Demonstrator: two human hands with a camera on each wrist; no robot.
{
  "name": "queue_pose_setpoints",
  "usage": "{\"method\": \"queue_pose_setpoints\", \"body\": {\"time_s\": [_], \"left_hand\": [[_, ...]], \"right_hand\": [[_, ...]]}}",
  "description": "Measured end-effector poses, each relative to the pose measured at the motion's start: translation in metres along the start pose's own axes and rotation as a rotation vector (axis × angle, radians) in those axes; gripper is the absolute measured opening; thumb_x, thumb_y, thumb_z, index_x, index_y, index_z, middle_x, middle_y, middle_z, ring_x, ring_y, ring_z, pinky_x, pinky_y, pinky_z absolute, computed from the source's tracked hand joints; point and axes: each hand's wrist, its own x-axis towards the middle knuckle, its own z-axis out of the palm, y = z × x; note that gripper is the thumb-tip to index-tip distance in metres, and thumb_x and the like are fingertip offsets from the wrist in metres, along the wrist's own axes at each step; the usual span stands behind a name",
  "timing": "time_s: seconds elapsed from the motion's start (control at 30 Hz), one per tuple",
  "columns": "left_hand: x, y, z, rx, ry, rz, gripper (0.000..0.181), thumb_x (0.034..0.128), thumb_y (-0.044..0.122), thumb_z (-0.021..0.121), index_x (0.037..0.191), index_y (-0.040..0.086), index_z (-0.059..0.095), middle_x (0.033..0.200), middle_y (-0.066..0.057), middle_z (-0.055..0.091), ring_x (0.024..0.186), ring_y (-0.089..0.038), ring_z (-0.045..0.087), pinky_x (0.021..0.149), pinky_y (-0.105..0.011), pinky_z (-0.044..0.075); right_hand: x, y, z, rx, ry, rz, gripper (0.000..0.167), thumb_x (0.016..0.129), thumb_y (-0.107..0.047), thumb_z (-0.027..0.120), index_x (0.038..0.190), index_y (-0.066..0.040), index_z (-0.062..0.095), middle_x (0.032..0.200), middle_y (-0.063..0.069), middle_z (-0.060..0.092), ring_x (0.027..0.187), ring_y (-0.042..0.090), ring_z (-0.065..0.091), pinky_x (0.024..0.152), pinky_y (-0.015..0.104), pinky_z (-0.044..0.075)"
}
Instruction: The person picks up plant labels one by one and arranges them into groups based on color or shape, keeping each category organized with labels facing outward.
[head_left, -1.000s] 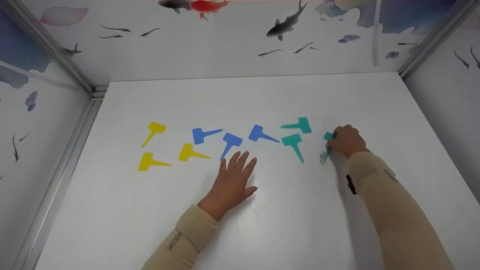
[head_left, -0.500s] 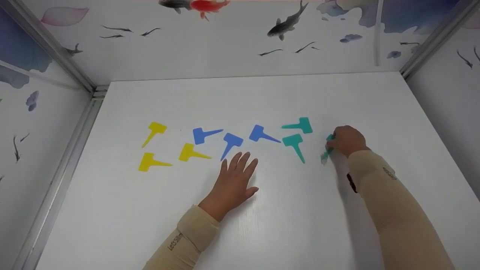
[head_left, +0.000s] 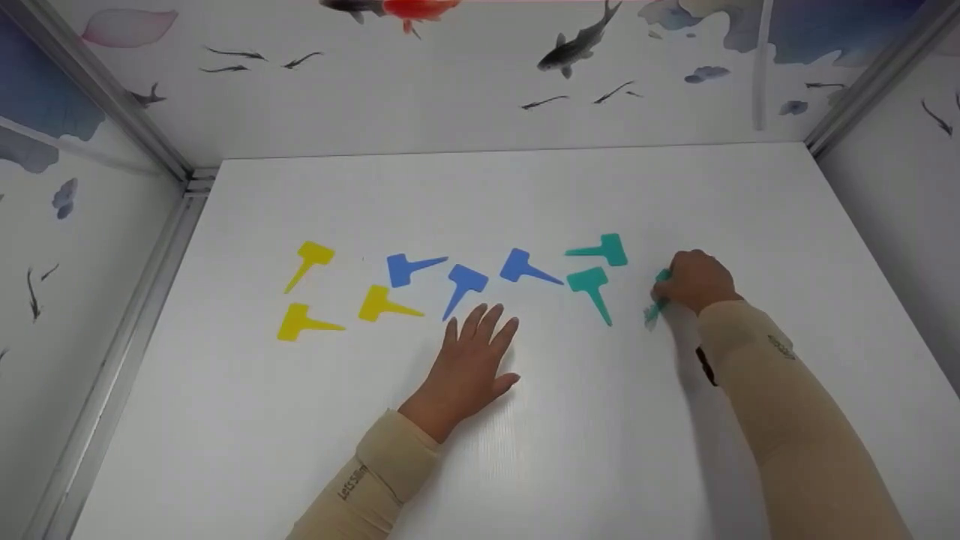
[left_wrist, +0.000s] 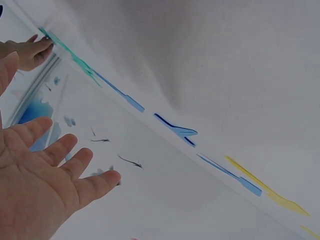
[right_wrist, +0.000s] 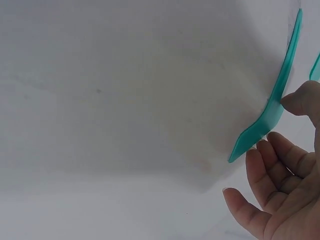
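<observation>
My right hand (head_left: 701, 281) pinches a teal T-shaped plant label (right_wrist: 270, 112) between thumb and fingers, at the right of the table. In the right wrist view the label is tilted on edge; in the head view the hand hides much of it. Left of it lie two teal labels (head_left: 613, 250) (head_left: 589, 280). Fingers spread, my left hand (head_left: 465, 371) holds nothing; its fingertips are just below a blue label (head_left: 467, 280). Two more blue labels (head_left: 515, 265) (head_left: 400, 271) lie either side of that one. Three yellow labels (head_left: 315, 253) (head_left: 373, 303) (head_left: 295, 322) lie at the left.
The labels lie scattered across the white table (head_left: 487, 202). White panels printed with fish stand behind and on both sides, such as the back panel (head_left: 450, 97). A metal rail (head_left: 112, 390) borders the table's left side.
The teal label in my right hand has turned more onto its edge, with slightly less of its face showing. My left hand and the other labels keep their places.
</observation>
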Motion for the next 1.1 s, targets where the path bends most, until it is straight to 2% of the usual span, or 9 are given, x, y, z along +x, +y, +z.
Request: {"method": "queue_pose_setpoints", "body": {"time_s": [0.27, 0.5, 0.73, 0.93, 1.1], "left_hand": [[0.000, -0.001, 0.001, -0.009, 0.008, 0.005, 0.072, 0.0900, 0.048, 0.062, 0.150, 0.017, 0.035, 0.155, -0.010, 0.031, 0.143, -0.030, 0.025, 0.111, -0.055, 0.029], [-0.002, -0.001, 0.000, 0.013, 0.027, 0.012, 0.071, 0.0903, 0.048, 0.061, 0.149, 0.017, 0.035, 0.154, -0.010, 0.031, 0.142, -0.031, 0.027, 0.110, -0.055, 0.030], [-0.004, -0.003, -0.001, -0.013, 0.022, 0.007, 0.072, 0.0911, 0.046, 0.061, 0.150, 0.016, 0.034, 0.156, -0.010, 0.029, 0.143, -0.031, 0.024, 0.111, -0.055, 0.028], [-0.003, 0.000, -0.002, -0.030, 0.018, 0.004, 0.072, 0.0903, 0.046, 0.063, 0.150, 0.016, 0.034, 0.156, -0.010, 0.029, 0.143, -0.031, 0.024, 0.111, -0.055, 0.028], [-0.004, 0.000, -0.003, -0.027, 0.010, -0.003, 0.072, 0.0902, 0.046, 0.063, 0.150, 0.017, 0.035, 0.156, -0.010, 0.029, 0.143, -0.030, 0.024, 0.111, -0.055, 0.028]], "right_hand": [[-0.001, 0.002, 0.001, -0.005, 0.002, -0.017, 0.049, 0.083, -0.025, 0.067, 0.114, 0.012, 0.056, 0.103, 0.025, 0.054, 0.089, 0.035, 0.051, 0.080, 0.052, 0.048], [-0.009, 0.005, -0.002, -0.003, 0.002, -0.009, 0.058, 0.085, -0.030, 0.066, 0.123, 0.012, 0.052, 0.113, 0.028, 0.051, 0.100, 0.040, 0.051, 0.088, 0.059, 0.046], [-0.021, 0.005, -0.003, -0.024, 0.034, 0.019, 0.059, 0.085, -0.033, 0.064, 0.120, 0.014, 0.052, 0.108, 0.029, 0.052, 0.095, 0.040, 0.051, 0.083, 0.058, 0.047], [-0.025, 0.000, -0.002, -0.029, -0.007, 0.049, 0.069, 0.083, -0.041, 0.063, 0.123, 0.015, 0.048, 0.109, 0.029, 0.047, 0.097, 0.040, 0.047, 0.083, 0.059, 0.046], [-0.025, 0.003, -0.004, -0.021, -0.050, 0.055, 0.068, 0.086, -0.035, 0.061, 0.125, 0.017, 0.044, 0.113, 0.033, 0.045, 0.102, 0.044, 0.046, 0.090, 0.061, 0.043]]}}
